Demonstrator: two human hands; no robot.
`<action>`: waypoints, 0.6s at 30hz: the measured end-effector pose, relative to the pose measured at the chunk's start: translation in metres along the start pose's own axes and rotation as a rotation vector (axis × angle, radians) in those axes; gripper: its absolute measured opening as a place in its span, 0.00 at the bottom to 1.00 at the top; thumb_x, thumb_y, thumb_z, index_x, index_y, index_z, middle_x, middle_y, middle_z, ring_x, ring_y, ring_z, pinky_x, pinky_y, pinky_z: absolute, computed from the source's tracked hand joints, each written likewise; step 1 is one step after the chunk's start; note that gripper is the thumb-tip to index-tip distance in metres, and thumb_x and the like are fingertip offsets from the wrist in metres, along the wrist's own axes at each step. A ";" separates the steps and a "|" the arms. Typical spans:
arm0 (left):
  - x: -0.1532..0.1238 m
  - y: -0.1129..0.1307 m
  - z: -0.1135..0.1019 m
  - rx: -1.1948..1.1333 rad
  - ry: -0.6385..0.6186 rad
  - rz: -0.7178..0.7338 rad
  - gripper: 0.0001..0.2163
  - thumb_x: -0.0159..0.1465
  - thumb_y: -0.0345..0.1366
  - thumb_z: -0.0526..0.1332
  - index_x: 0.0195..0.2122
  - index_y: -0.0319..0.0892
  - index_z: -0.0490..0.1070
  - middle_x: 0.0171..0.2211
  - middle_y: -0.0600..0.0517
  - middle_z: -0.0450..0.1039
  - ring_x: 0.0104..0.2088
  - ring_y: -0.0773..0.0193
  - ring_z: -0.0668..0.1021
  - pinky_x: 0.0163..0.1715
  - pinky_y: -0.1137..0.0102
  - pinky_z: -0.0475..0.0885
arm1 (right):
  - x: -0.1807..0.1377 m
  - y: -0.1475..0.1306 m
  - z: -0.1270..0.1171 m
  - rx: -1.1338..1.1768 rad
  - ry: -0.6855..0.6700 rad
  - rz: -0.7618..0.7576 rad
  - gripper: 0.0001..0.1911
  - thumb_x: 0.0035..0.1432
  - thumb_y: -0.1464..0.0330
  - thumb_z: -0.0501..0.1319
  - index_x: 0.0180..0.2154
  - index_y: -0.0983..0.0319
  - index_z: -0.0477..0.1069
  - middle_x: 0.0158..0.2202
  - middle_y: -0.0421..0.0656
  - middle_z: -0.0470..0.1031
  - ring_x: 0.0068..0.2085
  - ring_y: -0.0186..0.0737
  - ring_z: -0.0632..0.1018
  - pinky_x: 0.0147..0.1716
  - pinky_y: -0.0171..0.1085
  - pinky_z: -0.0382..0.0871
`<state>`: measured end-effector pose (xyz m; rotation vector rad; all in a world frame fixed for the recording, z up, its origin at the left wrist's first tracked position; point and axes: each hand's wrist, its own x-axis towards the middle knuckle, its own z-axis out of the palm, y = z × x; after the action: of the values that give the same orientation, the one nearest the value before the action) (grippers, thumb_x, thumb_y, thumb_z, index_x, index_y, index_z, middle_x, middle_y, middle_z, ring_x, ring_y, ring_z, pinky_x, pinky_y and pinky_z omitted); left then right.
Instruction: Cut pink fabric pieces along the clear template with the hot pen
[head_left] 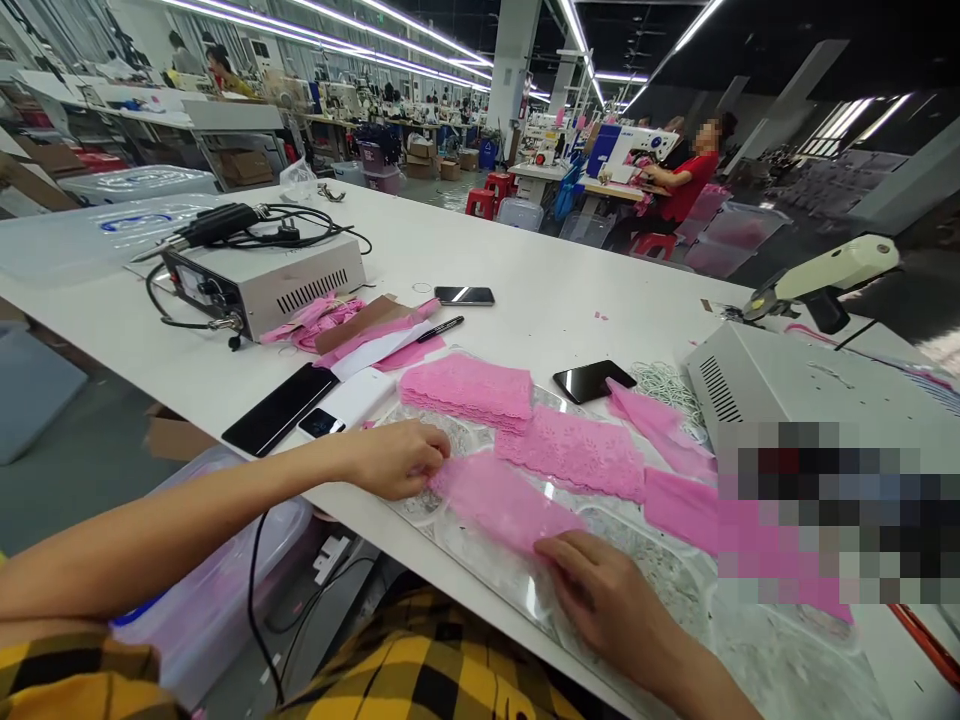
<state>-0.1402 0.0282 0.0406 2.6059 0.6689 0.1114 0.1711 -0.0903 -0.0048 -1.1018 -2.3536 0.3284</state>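
Note:
A sheer pink fabric piece [510,500] stretches between my two hands over a clear plastic sheet. Its left end is pinched in my left hand [401,460], whose fingers are curled closed. At the right end, my right hand [600,590] grips the edge between thumb and fingers. Just behind lies a stack of pink lace pieces [466,388], with more pink lace [570,450] spread to its right. Smooth pink fabric [679,508] continues rightward, partly blurred out. Another sheer pink strip [660,430] lies farther back.
A grey box with vents [300,280] carries a black handheld tool [217,225] and cables. Phones [596,380], a marker [441,328] and white elastic loops [667,390] lie on the white table [525,280]. Another grey machine [810,370] stands right. A person in red [694,180] sits at a sewing machine.

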 end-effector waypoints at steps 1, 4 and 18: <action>-0.003 0.000 -0.001 0.015 -0.012 0.001 0.07 0.52 0.22 0.60 0.25 0.41 0.72 0.41 0.49 0.76 0.39 0.61 0.77 0.42 0.70 0.69 | 0.004 -0.002 -0.001 0.046 -0.029 0.009 0.14 0.62 0.73 0.53 0.45 0.56 0.73 0.36 0.44 0.79 0.35 0.37 0.79 0.32 0.35 0.75; 0.004 -0.001 -0.001 0.047 -0.009 -0.009 0.06 0.56 0.24 0.60 0.26 0.41 0.73 0.38 0.49 0.76 0.36 0.62 0.76 0.41 0.69 0.68 | 0.019 0.008 -0.005 0.180 -0.041 0.138 0.11 0.62 0.68 0.54 0.40 0.57 0.75 0.35 0.45 0.79 0.32 0.37 0.79 0.31 0.35 0.75; 0.112 -0.010 0.032 -0.006 0.057 -0.086 0.07 0.62 0.28 0.59 0.27 0.39 0.74 0.34 0.50 0.73 0.34 0.64 0.74 0.35 0.73 0.68 | 0.048 0.083 0.000 0.259 0.062 0.561 0.17 0.52 0.55 0.58 0.35 0.60 0.76 0.29 0.43 0.79 0.29 0.39 0.77 0.29 0.38 0.72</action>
<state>-0.0405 0.0762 0.0038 2.5728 0.7980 0.1617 0.1985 -0.0002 -0.0233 -1.5924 -1.8435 0.7598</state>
